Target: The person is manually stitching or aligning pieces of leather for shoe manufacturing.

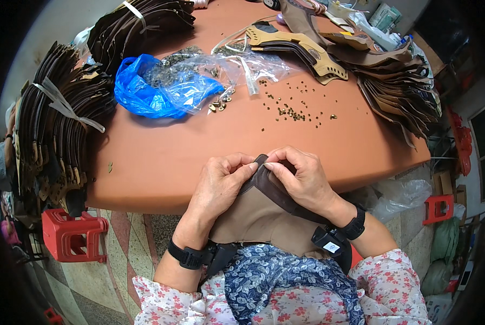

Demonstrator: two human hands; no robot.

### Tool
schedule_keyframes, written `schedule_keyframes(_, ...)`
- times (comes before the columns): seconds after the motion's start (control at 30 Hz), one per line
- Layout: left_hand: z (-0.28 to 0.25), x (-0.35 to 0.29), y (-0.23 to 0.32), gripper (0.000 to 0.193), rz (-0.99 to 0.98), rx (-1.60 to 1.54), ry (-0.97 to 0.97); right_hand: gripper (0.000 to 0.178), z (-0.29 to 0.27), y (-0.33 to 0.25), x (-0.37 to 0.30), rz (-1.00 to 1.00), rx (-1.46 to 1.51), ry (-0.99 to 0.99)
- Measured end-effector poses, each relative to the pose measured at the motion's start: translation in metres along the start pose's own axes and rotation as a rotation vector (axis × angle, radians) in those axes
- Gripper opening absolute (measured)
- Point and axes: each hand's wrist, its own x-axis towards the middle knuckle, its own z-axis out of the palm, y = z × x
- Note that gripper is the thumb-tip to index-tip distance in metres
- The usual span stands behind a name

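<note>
A brown leather shoe upper hangs from my fingers over the table's front edge, its lower part resting against my lap. My left hand pinches its dark pointed tip between thumb and finger. On the other side of that tip, my right hand pinches the edge, thumb and forefinger close together. Whether a small metal piece sits between the right fingertips cannot be made out. Beyond my hands, many small brass-coloured eyelets lie scattered on the orange tabletop. A few larger metal hooks lie beside a clear bag.
Bundled dark leather pieces stack along the left edge, another bundle behind. A blue plastic bag and a clear bag of metal fittings lie mid-table. Tan pieces and a brown stack stand right. Red stool lower left.
</note>
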Motion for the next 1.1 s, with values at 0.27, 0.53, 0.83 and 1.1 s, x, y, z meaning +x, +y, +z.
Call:
schedule_keyframes(0.27,-0.001,-0.002,0.001,0.021,0.019,-0.004,0.006,0.008,0.003,-0.005,0.002,-0.009,-0.010,0.029)
schedule_keyframes(0.53,0.003,-0.002,-0.005,0.020,0.091,0.013,0.043,0.009,0.007,-0.007,0.000,0.059,0.022,0.065)
schedule_keyframes(0.83,0.004,-0.007,0.001,0.016,0.167,0.216,0.078,0.010,0.006,-0.002,0.001,0.116,0.052,0.008)
schedule_keyframes(1.1,0.004,-0.010,-0.002,0.015,0.253,0.230,0.076,0.010,0.003,0.005,0.010,0.293,0.412,-0.147)
